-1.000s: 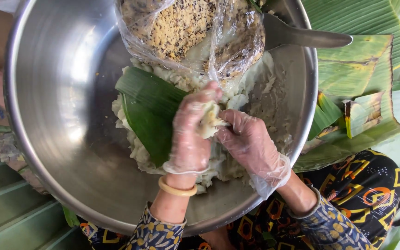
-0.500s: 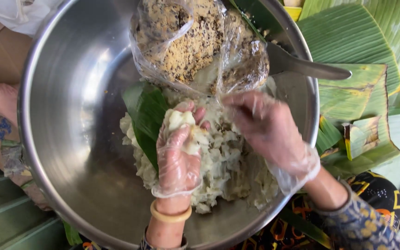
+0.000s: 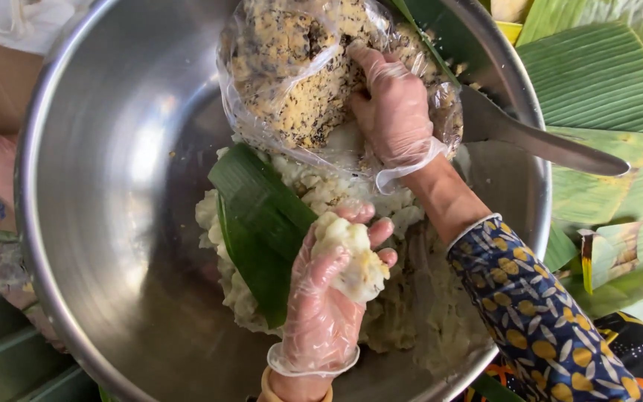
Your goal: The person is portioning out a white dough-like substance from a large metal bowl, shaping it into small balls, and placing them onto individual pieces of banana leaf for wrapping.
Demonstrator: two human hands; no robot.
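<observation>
My right hand has moved up since a moment ago. It was by the white sticky dough; now it is inside the clear plastic bag of yellow and black crumbs at the far edge of the big shiny metal bowl. Its fingers are bent down on the crumbs. My left hand still cups a small white lump of dough, fingers half curled around it, over the green folded leaf mid-bowl.
</observation>
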